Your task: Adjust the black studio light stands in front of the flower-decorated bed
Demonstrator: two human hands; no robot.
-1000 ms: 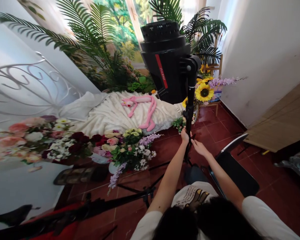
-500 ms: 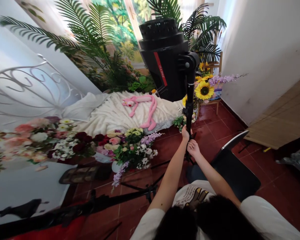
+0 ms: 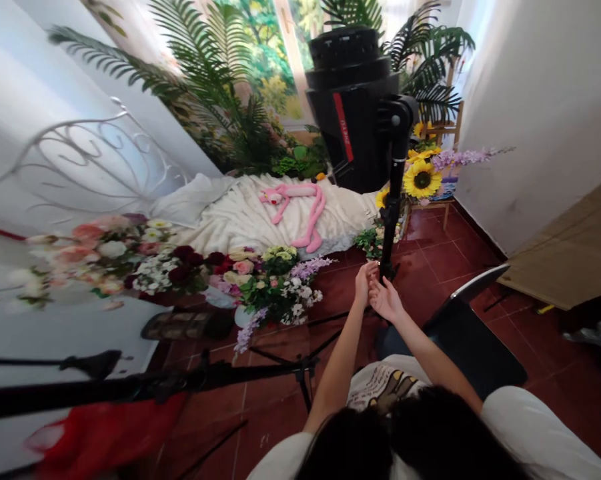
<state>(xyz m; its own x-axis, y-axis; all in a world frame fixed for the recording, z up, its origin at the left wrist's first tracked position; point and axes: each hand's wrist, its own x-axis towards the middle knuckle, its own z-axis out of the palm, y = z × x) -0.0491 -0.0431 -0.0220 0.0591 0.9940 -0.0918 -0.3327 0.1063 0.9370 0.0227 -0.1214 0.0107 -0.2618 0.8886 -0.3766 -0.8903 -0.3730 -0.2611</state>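
A black studio light (image 3: 355,113) with a red stripe stands upright on a black light stand (image 3: 391,230). Just left of the stand's pole is my left hand (image 3: 364,285), fingers loosely bent and not wrapped round it. My right hand (image 3: 387,301) is beside it, a little lower and nearer to me, palm turned up and fingers apart. The two hands are close together; whether the fingertips touch each other or the pole cannot be made out. Nothing shows in either palm.
A bed with a cream blanket (image 3: 235,217) and a pink plush toy (image 3: 307,207) lies beyond. Artificial flowers (image 3: 275,287) line its near side. A black chair (image 3: 475,340) stands right, sunflowers (image 3: 423,180) behind the stand. A black horizontal pole (image 3: 180,383) crosses the lower left.
My left hand has let go of the stand's pole and moved to its left. My right hand has turned palm up with its fingers opening. The view has shifted left.
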